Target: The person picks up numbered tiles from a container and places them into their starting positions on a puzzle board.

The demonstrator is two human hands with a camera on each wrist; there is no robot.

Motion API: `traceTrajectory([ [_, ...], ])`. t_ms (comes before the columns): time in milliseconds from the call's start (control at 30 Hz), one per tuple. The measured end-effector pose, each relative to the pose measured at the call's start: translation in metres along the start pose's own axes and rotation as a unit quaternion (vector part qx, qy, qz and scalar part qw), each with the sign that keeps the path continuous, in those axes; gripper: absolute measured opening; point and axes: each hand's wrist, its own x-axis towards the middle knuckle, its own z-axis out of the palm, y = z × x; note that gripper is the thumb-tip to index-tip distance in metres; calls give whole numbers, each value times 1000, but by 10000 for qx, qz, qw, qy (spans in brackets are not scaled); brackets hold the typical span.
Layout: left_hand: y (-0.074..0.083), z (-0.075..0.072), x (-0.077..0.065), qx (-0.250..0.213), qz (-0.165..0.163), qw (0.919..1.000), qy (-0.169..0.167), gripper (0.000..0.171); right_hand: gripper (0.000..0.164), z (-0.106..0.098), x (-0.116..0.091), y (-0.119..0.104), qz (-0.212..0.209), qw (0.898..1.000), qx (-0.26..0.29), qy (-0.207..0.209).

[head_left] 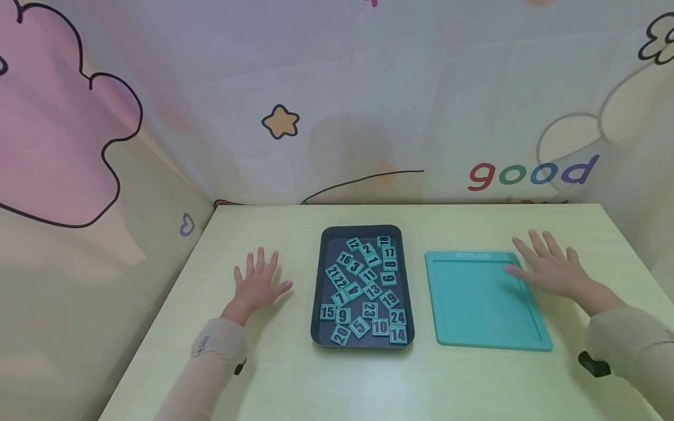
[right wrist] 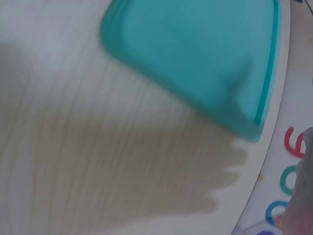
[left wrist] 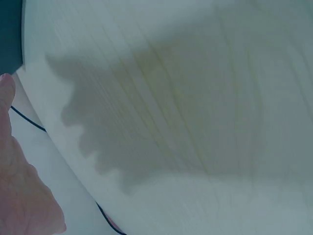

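Note:
My left hand (head_left: pixel 255 287) is spread above the table, left of a dark tray (head_left: pixel 317 292), and holds nothing. In that tray lie several teal number tiles (head_left: pixel 370 310), face up at mixed angles, a few overlapping. To the tray's right is a flat turquoise board (head_left: pixel 481 304) with a raised rim. My right hand (head_left: pixel 553 270) hovers with fingers spread over the board's upper right edge, its thumb overlapping the board in the head view. Below it, the hand's shadow falls on the board (right wrist: pixel 195 49) and table in the right wrist view.
The pale wood table (head_left: pixel 279 374) runs back to a printed cloth backdrop (head_left: pixel 347 88) with a star and the word "good". Another cloth panel (head_left: pixel 68 292) hangs along the left side. A dark wrist strap (head_left: pixel 594 363) shows under the right sleeve.

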Motion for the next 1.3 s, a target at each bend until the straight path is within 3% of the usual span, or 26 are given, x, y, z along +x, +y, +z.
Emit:
traceTrajectory([
  [333, 27, 2, 2, -273, 696, 9963, 433, 78, 83, 4, 17, -59, -880, 9945, -110, 557],
  [533, 39, 1, 0, -853, 1026, 9887, 689, 72, 81, 6, 31, -99, -1457, 9830, -75, 1115],
  [667, 46, 3, 0, -1381, 1193, 9801, 785, 65, 76, 8, 39, -125, -1606, 9791, 34, 1248],
  [767, 50, 7, 0, -1919, 1142, 9720, 738, 60, 70, 11, 45, -143, -1622, 9777, 172, 1325],
  [900, 55, 16, 1, -2658, 942, 9568, 707, 54, 64, 17, 52, -163, -1636, 9765, 511, 1308],
  [1033, 59, 21, 5, -3399, 609, 9363, 641, 50, 60, 22, 61, -179, -1681, 9761, 727, 1170],
  [1200, 67, 24, 8, -4188, 36, 9072, 393, 49, 55, 29, 75, -193, -1759, 9761, 694, 1075],
  [1300, 70, 25, 10, -4648, -348, 8844, 237, 49, 53, 32, 83, -199, -1815, 9757, 677, 1024],
])
